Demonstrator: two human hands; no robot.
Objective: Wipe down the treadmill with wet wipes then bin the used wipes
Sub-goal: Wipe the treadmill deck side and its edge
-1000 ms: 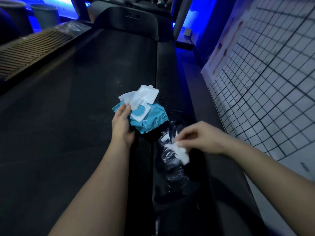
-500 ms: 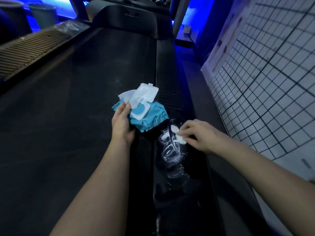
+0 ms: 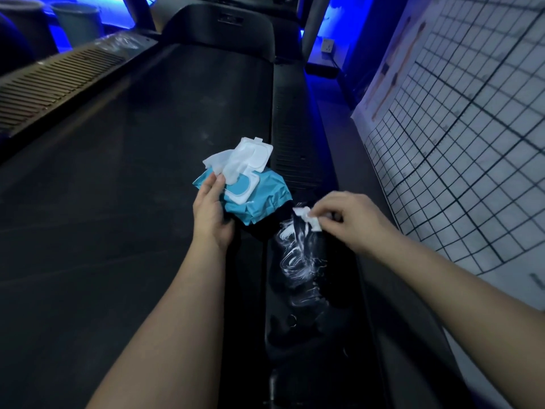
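A blue pack of wet wipes with its white flap lid open is held in my left hand over the treadmill belt. A fresh white wipe sticks out of the opening, and my left thumb rests beside it. My right hand pinches a crumpled used wipe above a black plastic bag that lies on the treadmill's right side rail.
The treadmill's motor hood rises at the far end. A ribbed grille runs along the left. A white grid-patterned wall stands close on the right. Two pale buckets stand at the far left under blue light.
My right hand has lifted the crumpled wipe from lower over the bag up to the bag's top edge. The left hand and the pack have stayed in place.
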